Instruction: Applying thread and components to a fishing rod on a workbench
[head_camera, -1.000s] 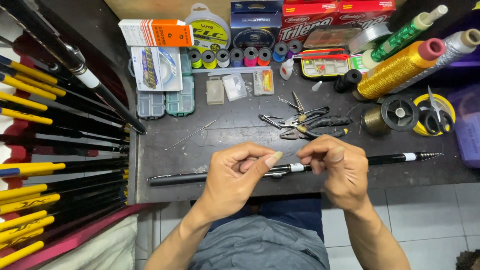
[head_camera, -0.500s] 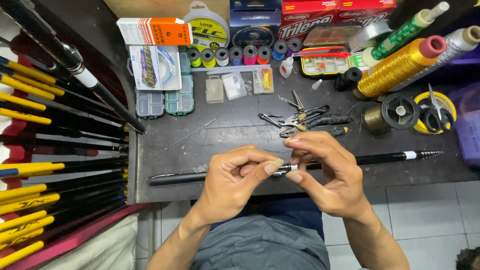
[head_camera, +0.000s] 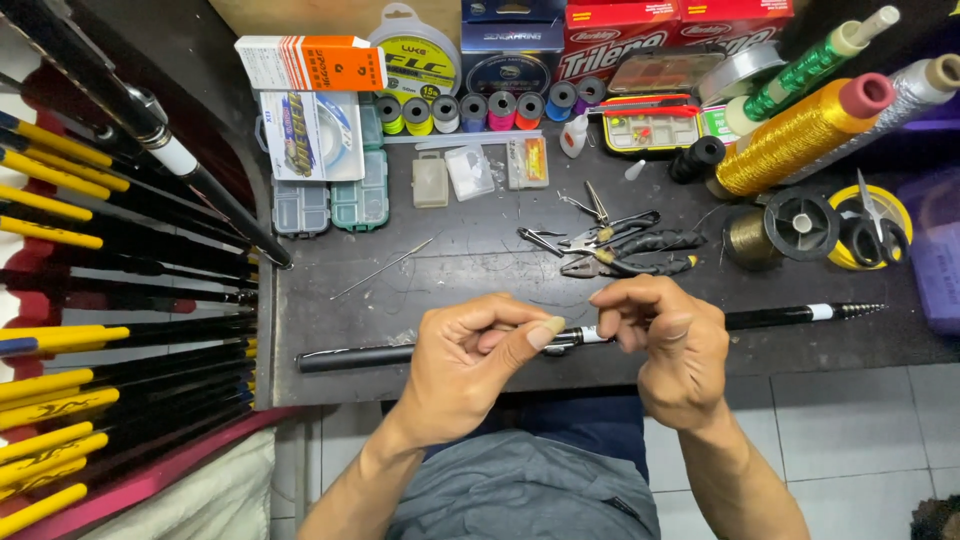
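At the table's near edge: both hands are working on a black rod (head_camera: 770, 318) lying across the front of the dark table (head_camera: 480, 260).
Left hand (head_camera: 465, 365): its fingers are curling around the rod near its middle, thumb pressing along the top toward a silver-and-white band (head_camera: 578, 337).
Right hand (head_camera: 668, 345): its fingers are pinching together just beside that band, close over the rod; whether they are gripping thread or the rod itself, I cannot tell.
Key relation: the band is sitting between the two hands, touching the left thumb tip, and the right fingertips are nearest to it.
Rod axis: it is running left to right, parallel to the table edge; the plain butt (head_camera: 345, 358) is sticking out left of the left hand, and the ridged tip (head_camera: 860, 310) is pointing right.
Beyond the hands: pliers (head_camera: 625, 262) and a thin needle (head_camera: 385, 267) are lying on the table.
Farther right: a gold thread cone (head_camera: 800, 135) is lying on its side.
Far edge: small coloured spools (head_camera: 475, 108) are standing in a row.
Far left: yellow-and-black rods (head_camera: 60, 200) are stacked beside the table.
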